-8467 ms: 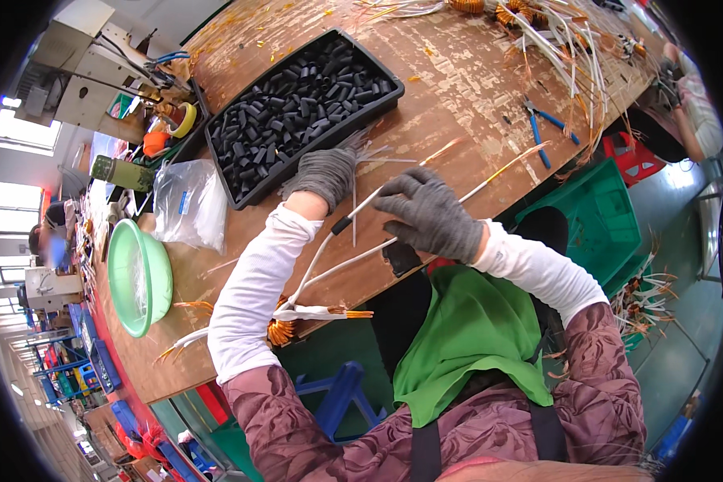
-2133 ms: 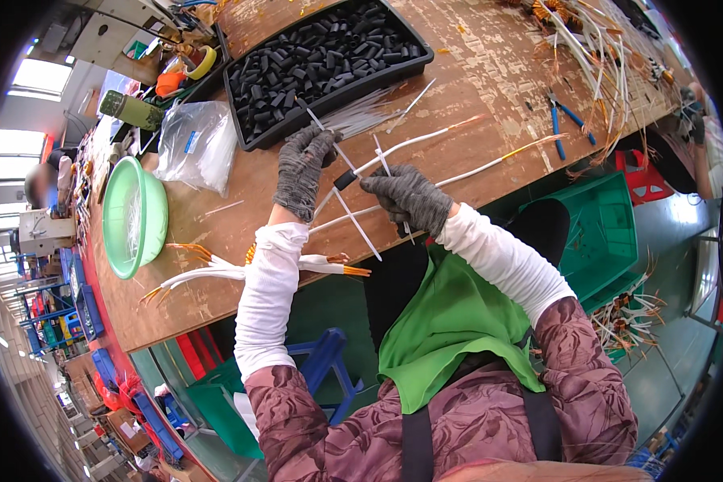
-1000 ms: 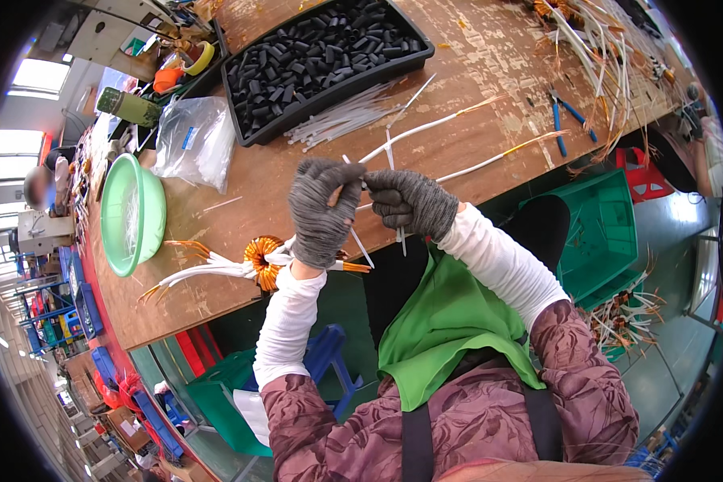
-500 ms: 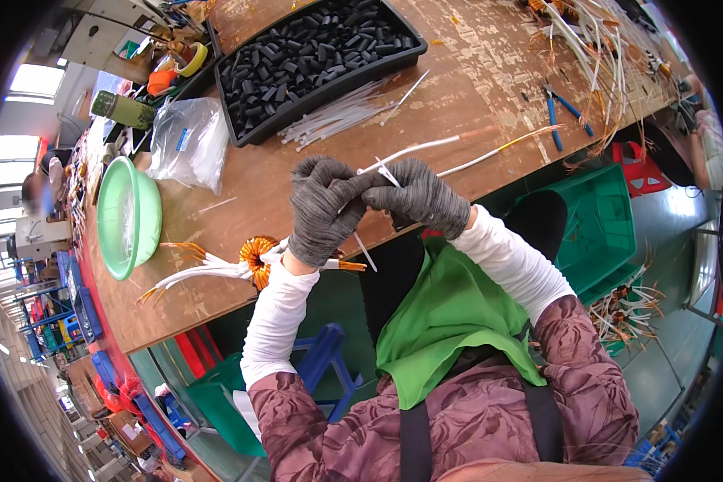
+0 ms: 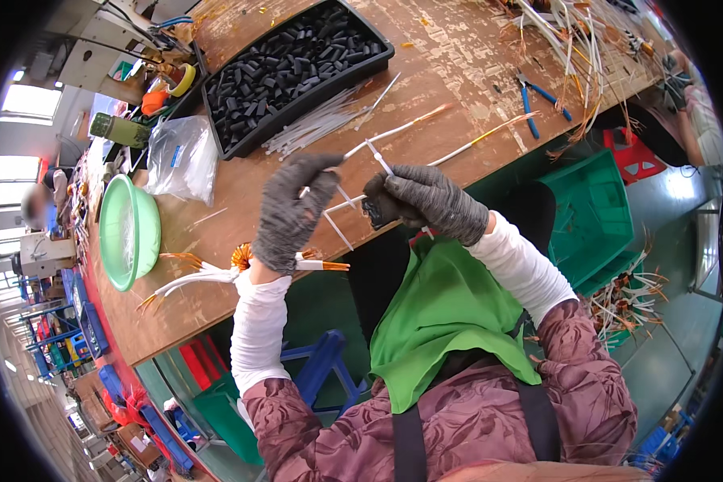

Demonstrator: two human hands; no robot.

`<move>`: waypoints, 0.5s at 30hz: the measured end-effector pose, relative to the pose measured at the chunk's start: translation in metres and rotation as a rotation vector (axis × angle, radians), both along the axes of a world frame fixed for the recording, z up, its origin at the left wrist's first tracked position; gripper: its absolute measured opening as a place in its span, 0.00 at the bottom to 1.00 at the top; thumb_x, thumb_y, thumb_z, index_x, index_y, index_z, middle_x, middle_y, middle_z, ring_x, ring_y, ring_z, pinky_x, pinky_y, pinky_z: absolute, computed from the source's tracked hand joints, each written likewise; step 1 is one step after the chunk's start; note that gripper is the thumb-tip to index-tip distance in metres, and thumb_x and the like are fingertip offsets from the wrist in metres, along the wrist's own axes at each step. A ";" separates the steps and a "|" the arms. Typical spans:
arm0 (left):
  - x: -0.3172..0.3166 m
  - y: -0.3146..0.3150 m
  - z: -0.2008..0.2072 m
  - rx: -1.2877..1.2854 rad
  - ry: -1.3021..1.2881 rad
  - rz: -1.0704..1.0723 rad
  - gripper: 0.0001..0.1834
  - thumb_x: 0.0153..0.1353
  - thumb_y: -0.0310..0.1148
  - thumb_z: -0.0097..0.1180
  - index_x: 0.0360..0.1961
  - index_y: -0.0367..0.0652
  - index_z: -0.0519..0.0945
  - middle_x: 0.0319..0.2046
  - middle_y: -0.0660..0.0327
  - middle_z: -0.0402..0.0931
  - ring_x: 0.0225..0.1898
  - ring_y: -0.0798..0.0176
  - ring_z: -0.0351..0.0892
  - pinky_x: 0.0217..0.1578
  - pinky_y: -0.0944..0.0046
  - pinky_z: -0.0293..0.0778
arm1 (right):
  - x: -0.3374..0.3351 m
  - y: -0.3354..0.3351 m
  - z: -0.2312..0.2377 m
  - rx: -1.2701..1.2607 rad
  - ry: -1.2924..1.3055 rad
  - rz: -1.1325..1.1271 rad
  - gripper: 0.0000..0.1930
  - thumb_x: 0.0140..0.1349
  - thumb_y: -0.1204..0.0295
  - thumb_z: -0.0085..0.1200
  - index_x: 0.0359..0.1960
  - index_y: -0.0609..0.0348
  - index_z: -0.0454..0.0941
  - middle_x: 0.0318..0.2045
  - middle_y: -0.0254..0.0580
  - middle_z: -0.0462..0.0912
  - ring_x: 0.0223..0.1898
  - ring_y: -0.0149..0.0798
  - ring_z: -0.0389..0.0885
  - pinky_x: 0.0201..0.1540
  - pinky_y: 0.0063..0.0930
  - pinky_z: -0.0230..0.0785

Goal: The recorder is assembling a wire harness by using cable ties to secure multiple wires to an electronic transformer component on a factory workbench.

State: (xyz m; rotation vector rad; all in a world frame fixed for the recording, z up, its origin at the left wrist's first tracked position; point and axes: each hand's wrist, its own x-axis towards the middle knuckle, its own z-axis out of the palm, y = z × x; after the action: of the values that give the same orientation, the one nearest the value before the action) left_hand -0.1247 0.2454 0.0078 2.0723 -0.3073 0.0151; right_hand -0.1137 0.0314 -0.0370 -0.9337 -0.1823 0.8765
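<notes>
My right hand [image 5: 434, 202], in a dark grey glove, pinches a white cable tie [image 5: 380, 157] between thumb and fingers. Beneath the tie, two white wires [image 5: 458, 153] with bare copper ends reach across the table edge toward the hands. My left hand [image 5: 292, 210], in a matching glove, is apart from the right one and smeared by motion; its grip is unclear. Thin white strips [image 5: 339, 231] show between the two hands. Partly behind my left wrist lies a copper-wound ring coil [image 5: 241, 256] with thick white leads.
A black tray [image 5: 297, 103] of short black tubes stands at the back, with loose cable ties [image 5: 309, 132] in front. Left are a clear plastic bag [image 5: 186, 161] and green basin [image 5: 154, 233]. Blue-handled pliers [image 5: 530, 112] and a wire heap [image 5: 578, 40] lie right; a green crate [image 5: 590, 217] stands below.
My left hand has pulled away from my right hand toward the left. The right hand keeps its pinch near the wires. The whole view has shifted slightly.
</notes>
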 end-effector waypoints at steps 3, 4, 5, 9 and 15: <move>-0.002 -0.028 -0.003 0.020 0.031 -0.072 0.09 0.56 0.31 0.56 0.37 0.38 0.78 0.29 0.61 0.76 0.31 0.69 0.73 0.35 0.69 0.69 | -0.008 -0.002 0.008 -0.145 -0.226 -0.082 0.14 0.65 0.65 0.44 0.39 0.66 0.73 0.24 0.34 0.75 0.23 0.24 0.71 0.29 0.18 0.67; -0.001 -0.035 -0.008 0.009 0.113 -0.048 0.10 0.52 0.29 0.60 0.34 0.35 0.78 0.27 0.58 0.75 0.30 0.67 0.75 0.33 0.68 0.70 | -0.009 -0.004 0.001 -0.190 -0.296 -0.084 0.14 0.64 0.65 0.45 0.39 0.66 0.74 0.24 0.34 0.75 0.24 0.25 0.72 0.31 0.18 0.68; -0.002 -0.040 -0.005 0.015 0.111 -0.052 0.10 0.52 0.29 0.60 0.34 0.35 0.78 0.27 0.58 0.75 0.30 0.67 0.75 0.33 0.68 0.70 | -0.011 -0.006 -0.002 -0.234 -0.366 -0.086 0.15 0.64 0.64 0.46 0.39 0.66 0.75 0.24 0.33 0.76 0.25 0.26 0.74 0.33 0.19 0.69; -0.004 -0.042 0.000 -0.133 0.081 0.094 0.07 0.54 0.30 0.59 0.30 0.36 0.79 0.24 0.61 0.75 0.28 0.70 0.73 0.30 0.70 0.69 | -0.017 -0.026 0.007 -0.182 -0.286 -0.199 0.14 0.64 0.63 0.47 0.39 0.63 0.76 0.23 0.31 0.76 0.22 0.22 0.71 0.28 0.15 0.66; -0.039 -0.071 0.003 -0.511 -0.447 0.407 0.08 0.59 0.33 0.53 0.34 0.39 0.78 0.27 0.63 0.73 0.30 0.71 0.70 0.31 0.72 0.66 | -0.034 -0.042 -0.029 -0.110 -0.068 -0.600 0.14 0.62 0.65 0.49 0.45 0.59 0.75 0.22 0.26 0.74 0.17 0.16 0.61 0.17 0.08 0.54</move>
State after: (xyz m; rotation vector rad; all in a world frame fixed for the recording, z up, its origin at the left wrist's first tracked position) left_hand -0.1637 0.1739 0.0110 1.5701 -0.1245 0.7349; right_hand -0.1478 -0.0107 -0.0657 -1.0443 0.0900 0.3022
